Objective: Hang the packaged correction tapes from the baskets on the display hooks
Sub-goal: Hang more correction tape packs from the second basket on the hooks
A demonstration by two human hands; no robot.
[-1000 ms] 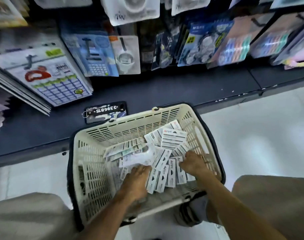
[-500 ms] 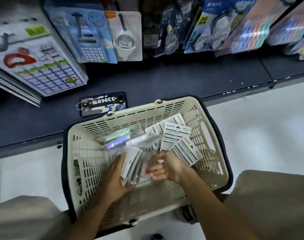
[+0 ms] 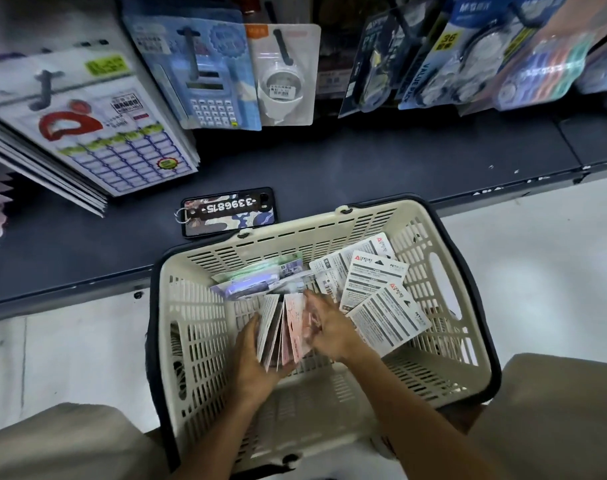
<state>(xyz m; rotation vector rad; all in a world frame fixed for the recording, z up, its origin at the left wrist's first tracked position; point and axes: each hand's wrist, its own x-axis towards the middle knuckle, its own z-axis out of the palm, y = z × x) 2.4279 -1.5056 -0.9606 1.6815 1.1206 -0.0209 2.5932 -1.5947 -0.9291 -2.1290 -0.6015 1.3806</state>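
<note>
Phone in a patterned case [image 3: 227, 212] lay on the dark shelf [image 3: 364, 168], left of centre. Cream slatted plastic basket [image 3: 444, 341] sat on the floor below. Left hand [image 3: 252, 358] gripped an upright stack of packaged correction tapes [image 3: 278, 332] inside it; right hand [image 3: 326, 327] curled against the stack's right face. Loose white-backed packs [image 3: 374, 285] lay at right.

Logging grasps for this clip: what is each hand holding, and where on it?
Left hand grips a stack of packages by its lower end, on edge. Right hand rests against the stack's right face.
</note>
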